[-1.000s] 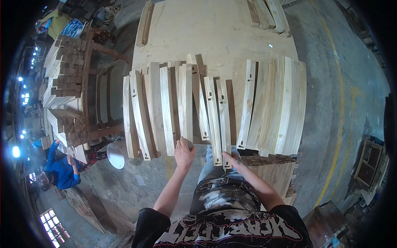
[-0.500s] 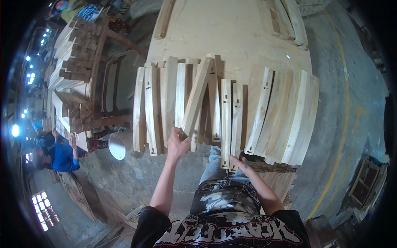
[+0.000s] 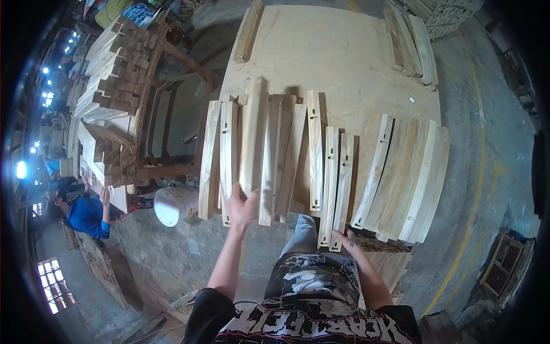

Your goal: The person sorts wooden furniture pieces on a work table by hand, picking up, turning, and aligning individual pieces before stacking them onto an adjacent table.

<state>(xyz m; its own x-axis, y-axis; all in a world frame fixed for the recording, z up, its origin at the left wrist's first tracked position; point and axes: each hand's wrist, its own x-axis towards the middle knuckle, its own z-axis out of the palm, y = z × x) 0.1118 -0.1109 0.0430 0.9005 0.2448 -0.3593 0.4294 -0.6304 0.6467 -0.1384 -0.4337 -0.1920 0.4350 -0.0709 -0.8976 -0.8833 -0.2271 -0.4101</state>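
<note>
- Concrete floor [image 3: 470,189]: grey, with yellow lines on the right side.
- Pale wooden surface [image 3: 321,51]: in front of the person, carrying bars in a row along its near edge and more at its far corners.
- Timber stack [image 3: 117,86]: on a rack left of the surface.
- Right-hand group of bars [image 3: 404,178]: side by side near the right edge.
- White bucket [image 3: 175,206]: on the floor, left of the person.
- Held bar [image 3: 253,137]: slightly blurred, among the left-hand bars; its clearance above them cannot be told.
- Two slotted bars [image 3: 328,189]: mid-row, near ends jutting past the edge.
- Left grip [image 3: 243,206]: closed around the held bar's near end.
- Right grip [image 3: 347,238]: at the slotted bars' near ends; whether it clasps them, I cannot tell.
</note>
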